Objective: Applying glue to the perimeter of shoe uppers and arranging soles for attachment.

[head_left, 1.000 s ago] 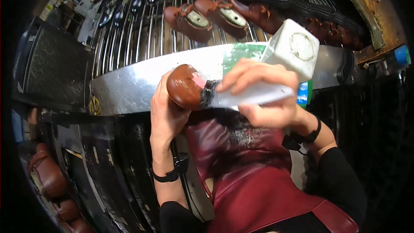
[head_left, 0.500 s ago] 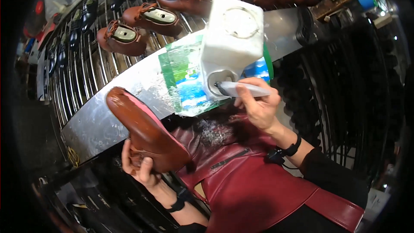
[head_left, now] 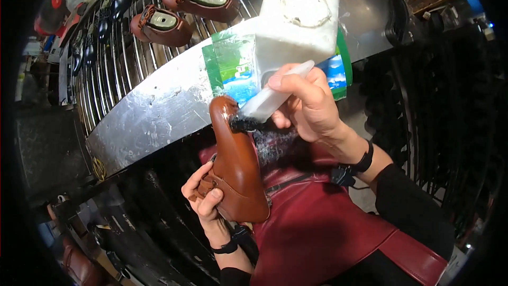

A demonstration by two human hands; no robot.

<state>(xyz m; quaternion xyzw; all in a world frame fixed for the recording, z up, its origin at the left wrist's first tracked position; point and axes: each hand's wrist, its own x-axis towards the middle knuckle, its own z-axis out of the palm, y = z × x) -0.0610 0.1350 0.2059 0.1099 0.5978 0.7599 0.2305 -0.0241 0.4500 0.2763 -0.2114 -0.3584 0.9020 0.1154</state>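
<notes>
A brown leather shoe upper (head_left: pixel 237 164), glossy near its toe, stands tilted in front of me, toe pointing away. My left hand (head_left: pixel 205 193) grips it around the lace area, thumb and fingers closed on the leather. My right hand (head_left: pixel 317 106) is closed around the pale, translucent handle of a brush (head_left: pixel 270 100). The brush's dark bristles press on the shoe's right edge just below the toe. Beyond the right hand, a white plastic jug (head_left: pixel 296 37) rests on the bench; that hand hides most of the jug's lower opening. A dark red apron (head_left: pixel 317 233) covers my lap.
A scuffed metal bench top (head_left: pixel 148 111) curves across ahead, with a green and blue plastic sheet (head_left: pixel 230 55) under the jug. Behind it, a rack of metal bars holds brown laced shoes (head_left: pixel 161 27) and several black ones (head_left: pixel 119 8). Dark shelving stands at the right.
The brush has left the jug's opening and come down left onto the shoe's edge. My left hand has shifted the shoe to the right and turned it more upright.
</notes>
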